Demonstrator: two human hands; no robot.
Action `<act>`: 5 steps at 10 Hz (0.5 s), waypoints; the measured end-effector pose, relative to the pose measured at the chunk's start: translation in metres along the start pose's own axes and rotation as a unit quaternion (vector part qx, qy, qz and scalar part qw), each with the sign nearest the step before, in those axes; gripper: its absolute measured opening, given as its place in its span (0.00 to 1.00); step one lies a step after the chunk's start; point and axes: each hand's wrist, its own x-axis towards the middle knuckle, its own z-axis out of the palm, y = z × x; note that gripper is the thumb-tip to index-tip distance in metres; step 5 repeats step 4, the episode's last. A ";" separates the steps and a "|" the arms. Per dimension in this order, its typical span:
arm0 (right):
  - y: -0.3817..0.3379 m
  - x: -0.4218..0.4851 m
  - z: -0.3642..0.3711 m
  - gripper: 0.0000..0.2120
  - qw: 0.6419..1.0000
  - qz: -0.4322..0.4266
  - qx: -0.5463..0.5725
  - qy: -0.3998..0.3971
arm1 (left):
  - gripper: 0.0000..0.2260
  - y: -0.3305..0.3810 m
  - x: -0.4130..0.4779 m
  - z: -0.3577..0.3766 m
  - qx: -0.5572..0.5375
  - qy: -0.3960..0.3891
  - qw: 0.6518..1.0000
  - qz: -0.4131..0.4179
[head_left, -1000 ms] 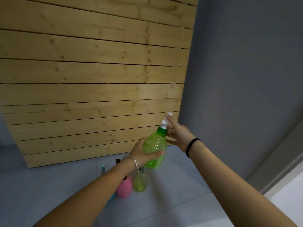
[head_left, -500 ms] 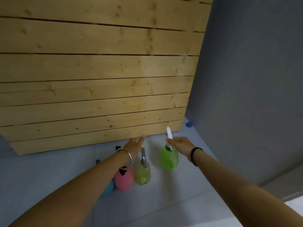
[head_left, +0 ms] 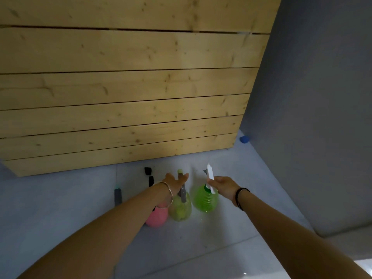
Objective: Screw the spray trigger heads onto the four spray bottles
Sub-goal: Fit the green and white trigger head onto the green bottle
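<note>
A bright green bottle [head_left: 205, 199] stands on the floor with a white trigger head [head_left: 210, 176] on its neck. My right hand [head_left: 223, 186] is closed around that head just above the bottle. To its left stands a yellow-green bottle [head_left: 180, 209] with a grey trigger head [head_left: 182, 192]. My left hand [head_left: 175, 181] hovers over that head with fingers spread and holds nothing. A pink bottle [head_left: 157, 216] with a black head [head_left: 150, 178] sits further left, partly behind my left forearm. Only the grey head [head_left: 118, 196] of a fourth bottle shows.
A wall of wooden planks [head_left: 124, 117] rises right behind the bottles. A grey wall [head_left: 314, 117] closes the right side. A small blue object [head_left: 244, 139] lies in the corner where they meet. Pale floor tiles [head_left: 201, 248] run toward me.
The green bottle went from being held up in both hands down onto the floor. My left hand let go of it and moved left, over the yellow-green bottle.
</note>
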 end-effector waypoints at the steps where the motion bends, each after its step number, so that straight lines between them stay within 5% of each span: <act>1: 0.003 0.004 0.003 0.14 1.000 -0.002 -0.002 -0.002 | 0.35 -0.003 0.002 0.001 0.028 -0.016 0.999 0.000; 5: 0.007 0.008 0.012 0.10 0.999 -0.016 -0.028 -0.030 | 0.33 -0.010 0.007 0.004 -0.003 -0.023 1.000 -0.004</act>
